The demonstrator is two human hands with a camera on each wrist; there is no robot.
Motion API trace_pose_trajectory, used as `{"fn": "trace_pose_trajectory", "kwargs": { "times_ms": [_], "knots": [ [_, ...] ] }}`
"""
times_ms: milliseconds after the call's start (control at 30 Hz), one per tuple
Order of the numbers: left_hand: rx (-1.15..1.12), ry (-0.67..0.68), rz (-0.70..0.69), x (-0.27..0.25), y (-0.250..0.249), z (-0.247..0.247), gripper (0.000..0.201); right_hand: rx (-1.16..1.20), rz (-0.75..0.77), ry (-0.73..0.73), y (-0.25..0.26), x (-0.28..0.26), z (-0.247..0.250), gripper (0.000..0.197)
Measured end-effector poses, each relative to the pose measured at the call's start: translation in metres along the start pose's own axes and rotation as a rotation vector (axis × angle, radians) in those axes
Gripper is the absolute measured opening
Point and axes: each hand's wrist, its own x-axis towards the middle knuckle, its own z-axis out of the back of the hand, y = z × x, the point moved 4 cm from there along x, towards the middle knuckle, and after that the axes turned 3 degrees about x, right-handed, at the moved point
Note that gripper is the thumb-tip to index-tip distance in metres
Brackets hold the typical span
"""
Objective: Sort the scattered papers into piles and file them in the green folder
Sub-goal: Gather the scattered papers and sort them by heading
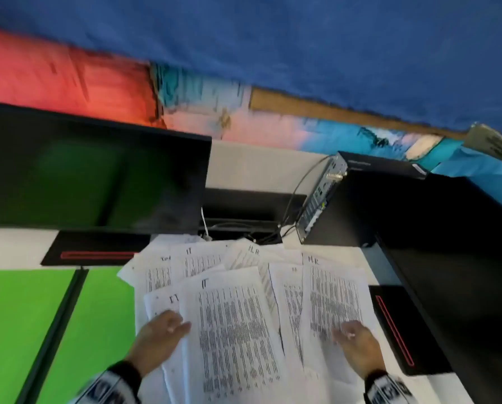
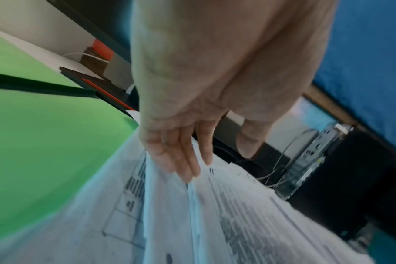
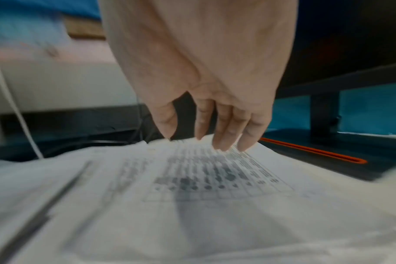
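Note:
Several printed sheets [image 1: 238, 330] lie fanned and overlapping on the white desk, right of the open green folder [image 1: 19, 330] with its dark spine [image 1: 60, 330]. My left hand [image 1: 168, 328] reaches to the left edge of the front sheet. In the left wrist view its straight fingers [image 2: 188, 169] touch the raised edge of that sheet [image 2: 237, 223], the thumb held apart, with the folder [image 2: 45, 142] beside it. My right hand [image 1: 350, 335] rests its fingertips on the rightmost sheet [image 1: 331, 293]. The right wrist view shows straight fingers [image 3: 224, 139] on the print [image 3: 203, 178], thumb lifted.
A dark monitor [image 1: 92, 176] stands behind the folder, its base [image 1: 95, 252] marked with a red line. A second black monitor [image 1: 448, 272] and its base [image 1: 395, 330] border the papers on the right. A small computer [image 1: 321, 202] with cables [image 1: 296, 193] stands behind the papers.

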Motion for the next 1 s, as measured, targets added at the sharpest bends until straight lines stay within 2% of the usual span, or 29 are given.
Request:
{"fn": "trace_pose_trajectory", "kwargs": {
  "times_ms": [100, 200, 300, 433, 500, 567, 633, 700, 800, 867, 900, 1000],
  "knots": [
    [0.152, -0.103, 0.090, 0.023, -0.012, -0.006, 0.032, -0.131, -0.173, 0.039, -0.033, 0.029, 0.005, 0.075],
    [0.278, -0.128, 0.198, 0.023, -0.012, -0.017, 0.041, -0.161, -0.271, 0.073, -0.057, 0.052, 0.010, 0.104],
    [0.266, -0.150, 0.295, 0.022, -0.006, -0.026, 0.055, -0.055, -0.333, 0.034, -0.072, 0.076, 0.012, 0.117],
    [0.216, -0.160, 0.359, 0.018, 0.000, -0.042, 0.070, 0.021, -0.361, 0.103, -0.079, 0.099, 0.002, 0.131],
    [0.192, -0.164, 0.377, 0.016, -0.002, -0.049, 0.072, -0.028, -0.329, 0.138, -0.076, 0.100, 0.000, 0.125],
    [0.139, -0.150, 0.367, 0.015, -0.007, -0.056, 0.067, -0.065, -0.284, 0.173, -0.064, 0.093, -0.001, 0.099],
    [0.109, -0.155, 0.335, 0.015, -0.016, -0.062, 0.057, 0.004, -0.233, 0.210, -0.057, 0.091, -0.005, 0.082],
    [0.090, -0.171, 0.302, 0.016, -0.024, -0.068, 0.050, 0.062, -0.193, 0.249, -0.055, 0.089, -0.012, 0.081],
    [0.039, -0.201, 0.255, 0.017, -0.031, -0.073, 0.053, 0.291, -0.158, 0.259, -0.042, 0.081, -0.017, 0.106],
    [-0.015, -0.187, 0.264, 0.017, -0.035, -0.076, 0.058, 0.512, -0.230, 0.233, -0.034, 0.074, -0.018, 0.114],
    [-0.043, -0.173, 0.266, 0.018, -0.034, -0.077, 0.058, 0.599, -0.255, 0.229, -0.030, 0.071, -0.018, 0.111],
    [-0.085, -0.067, 0.256, 0.018, -0.034, -0.079, 0.052, 0.641, -0.242, 0.272, -0.012, 0.055, -0.009, 0.077]
  ]
}}
